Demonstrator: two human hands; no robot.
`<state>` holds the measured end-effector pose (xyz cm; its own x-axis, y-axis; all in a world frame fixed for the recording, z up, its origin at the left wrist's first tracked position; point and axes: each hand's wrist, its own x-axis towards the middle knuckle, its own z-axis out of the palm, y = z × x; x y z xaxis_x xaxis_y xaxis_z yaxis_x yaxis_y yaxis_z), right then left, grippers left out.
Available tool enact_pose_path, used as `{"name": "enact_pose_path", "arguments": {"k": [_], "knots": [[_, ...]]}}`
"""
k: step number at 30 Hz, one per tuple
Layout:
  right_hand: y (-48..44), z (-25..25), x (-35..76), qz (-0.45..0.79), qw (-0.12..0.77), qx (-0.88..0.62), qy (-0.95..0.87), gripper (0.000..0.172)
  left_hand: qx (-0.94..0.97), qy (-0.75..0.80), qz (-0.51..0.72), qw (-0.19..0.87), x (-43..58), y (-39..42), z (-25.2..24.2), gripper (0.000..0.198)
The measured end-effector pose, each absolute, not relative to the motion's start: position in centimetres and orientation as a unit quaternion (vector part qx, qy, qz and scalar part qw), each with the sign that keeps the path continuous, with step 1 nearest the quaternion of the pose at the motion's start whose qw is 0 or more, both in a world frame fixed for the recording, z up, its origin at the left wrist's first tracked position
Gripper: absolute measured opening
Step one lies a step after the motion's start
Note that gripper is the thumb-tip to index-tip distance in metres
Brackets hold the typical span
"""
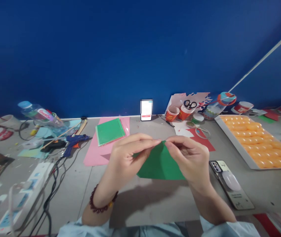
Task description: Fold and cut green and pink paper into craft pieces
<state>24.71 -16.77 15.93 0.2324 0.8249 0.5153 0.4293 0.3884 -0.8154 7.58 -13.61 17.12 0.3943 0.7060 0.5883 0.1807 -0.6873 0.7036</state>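
A sheet of green paper (pixel 161 164) is held up over the near middle of the table, its lower edge hanging toward me. My left hand (pixel 130 154) pinches its top edge between thumb and fingers. Close beside it, my right hand (pixel 189 156) pinches the same edge, the fingertips of both hands nearly meeting. Parts of the sheet's sides are hidden behind my hands. Beyond my left hand, a packet of green paper (pixel 110 131) lies on pink sheets (pixel 93 154).
Left are a blue glue gun (pixel 74 143), a power strip (pixel 26 197) with cables, and a plastic bottle (pixel 41 113). A lit phone (pixel 146 110) leans on the blue wall. Right are paper cups (pixel 172 113), scissors (pixel 190 104), a second phone (pixel 231 184) and a tray of orange balls (pixel 259 141).
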Motion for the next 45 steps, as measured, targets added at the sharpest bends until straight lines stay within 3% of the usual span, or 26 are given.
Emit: {"name": "enact_pose_path", "arguments": {"k": [45], "knots": [[-16.49,15.55,25.0,0.177,0.579,-0.515,-0.607,0.006,0.786,0.283,0.476,0.276,7.54,-13.41,16.98,0.029]]}}
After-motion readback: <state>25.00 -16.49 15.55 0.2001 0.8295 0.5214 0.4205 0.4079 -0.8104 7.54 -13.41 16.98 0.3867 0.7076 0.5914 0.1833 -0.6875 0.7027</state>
